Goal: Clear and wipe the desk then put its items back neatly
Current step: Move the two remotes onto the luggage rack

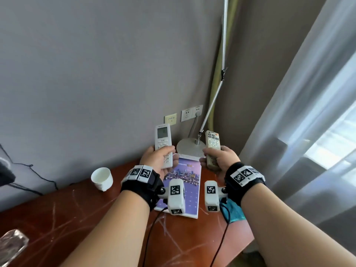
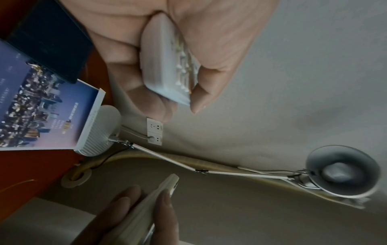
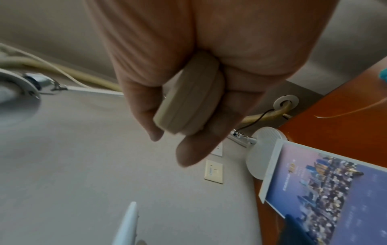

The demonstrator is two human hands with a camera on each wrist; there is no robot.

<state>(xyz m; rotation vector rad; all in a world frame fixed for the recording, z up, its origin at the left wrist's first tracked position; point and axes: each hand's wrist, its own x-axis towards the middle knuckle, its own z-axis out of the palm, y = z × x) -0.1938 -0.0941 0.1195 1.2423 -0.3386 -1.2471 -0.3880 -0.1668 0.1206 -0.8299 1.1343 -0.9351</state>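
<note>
Left grip: my left hand (image 1: 160, 160) curls round the white remote (image 1: 163, 145), lifted above the tabletop (image 1: 81, 212).
Right grip: my right hand (image 1: 218, 160) clasps the beige remote (image 1: 212, 149), also aloft.
On the tabletop: booklet (image 1: 183, 187) near the far right corner, touching the lamp base (image 1: 187, 146); cup (image 1: 102, 179) by the back edge; teal cloth (image 1: 234, 211) at the right edge.
Risk: both hands full, so reaching for the cloth could drop a remote or knock the cup.

a hotel-like room: wooden desk (image 1: 81, 218), desk lamp (image 1: 192, 145), wall sockets (image 1: 191, 113), sheer curtain (image 1: 308, 112)
</note>
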